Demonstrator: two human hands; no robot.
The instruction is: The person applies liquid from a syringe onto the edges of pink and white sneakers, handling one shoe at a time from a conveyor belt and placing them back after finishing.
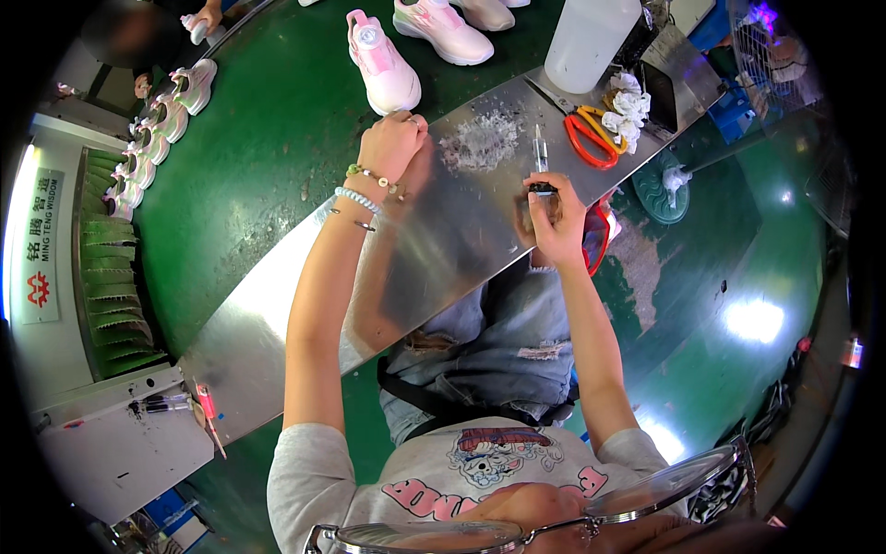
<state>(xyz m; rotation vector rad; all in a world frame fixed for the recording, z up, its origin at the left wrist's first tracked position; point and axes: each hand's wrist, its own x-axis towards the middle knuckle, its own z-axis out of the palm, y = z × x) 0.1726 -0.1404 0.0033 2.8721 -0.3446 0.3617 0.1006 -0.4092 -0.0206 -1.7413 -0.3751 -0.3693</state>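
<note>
So we've got a clear, slim syringe-like tube with a thin tip (541, 152) in our right hand (556, 222), grip closed round its dark lower end, tip pointing away from us. It's over the bench's silvery metal strip (443, 249), right by the near edge, and our wrist hangs out past that edge.

Our left hand (394, 148) is at the toe of a pale pink-and-white sneaker (388, 78) on the green bench top (249, 185). Those fingers are curled in; we can't tell if that grip has anything in it, or if it's actually touching the toe.

Between the hands there's a decent gap, with a whitish crusty patch (480, 140) on the metal. Right side's tighter: red- and orange-handled tools (593, 148) sit near the tube, crumpled white tissue (629, 103) beside them, and a translucent white jug (591, 46) further out. More room left of our left forearm, where green stretches out to a row of matching sneakers (166, 120) along the far-left edge.
</note>
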